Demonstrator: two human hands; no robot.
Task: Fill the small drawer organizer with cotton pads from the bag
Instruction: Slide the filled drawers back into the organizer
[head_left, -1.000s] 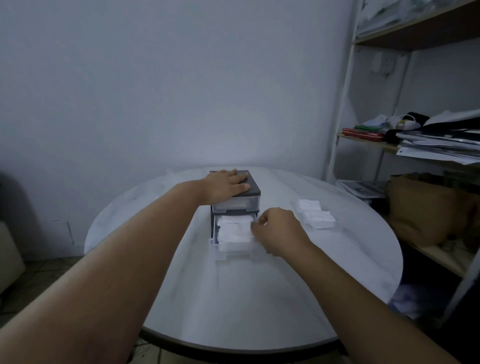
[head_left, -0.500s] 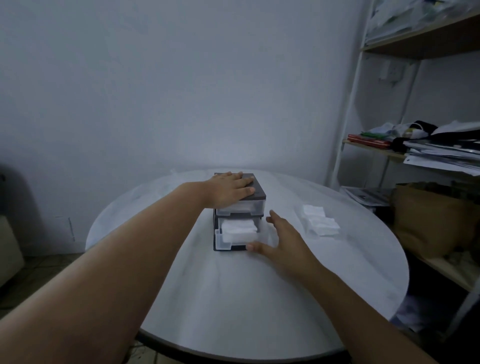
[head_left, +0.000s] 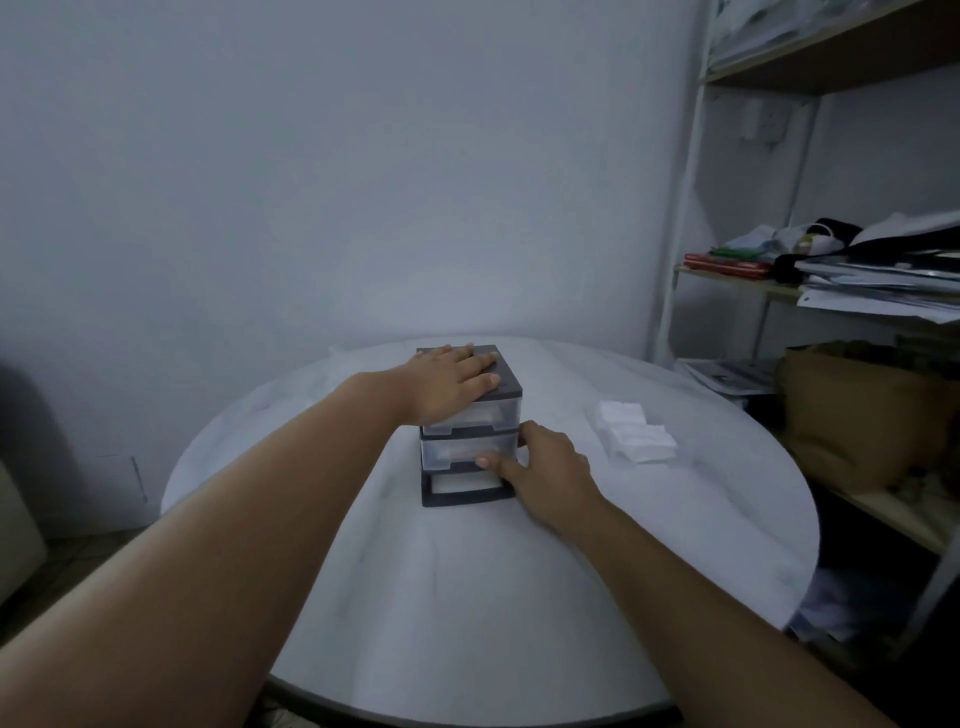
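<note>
Head view. Small drawer organizer (head_left: 470, 430) stands upright on a round pale table (head_left: 467, 597), on the table's far half, close to the grey wall (head_left: 311, 156) behind it. It has a dark frame and lid and clear drawer fronts stacked one above the other. Top drawer (head_left: 483, 413) and middle drawer (head_left: 452, 451) both sit flush in the frame. White shows faintly through the middle front, too blurred to identify. The lowest bay (head_left: 462, 483) shows pale inside its dark surround, and I cannot tell whether a drawer sits in it. Left hand (head_left: 452, 382) lies palm down on the organizer's lid, fingers straight and together, gripping nothing. Right hand (head_left: 545, 470) is at the organizer's front right corner, fingers extended rather than curled. Its thumb (head_left: 488, 461) touches the lower edge of the middle drawer front, the other fingers lie along the organizer's right side, and nothing is held in it. Cotton pads (head_left: 636, 434) lie in short white stacks on the table, right of the organizer and well apart from it. Their wrapping is too faint to make out. Further right of the organizer, off the table, is a shelving unit (head_left: 691, 208) carrying heaped papers (head_left: 883, 291), with a brown bag (head_left: 857, 410) on a lower level.
</note>
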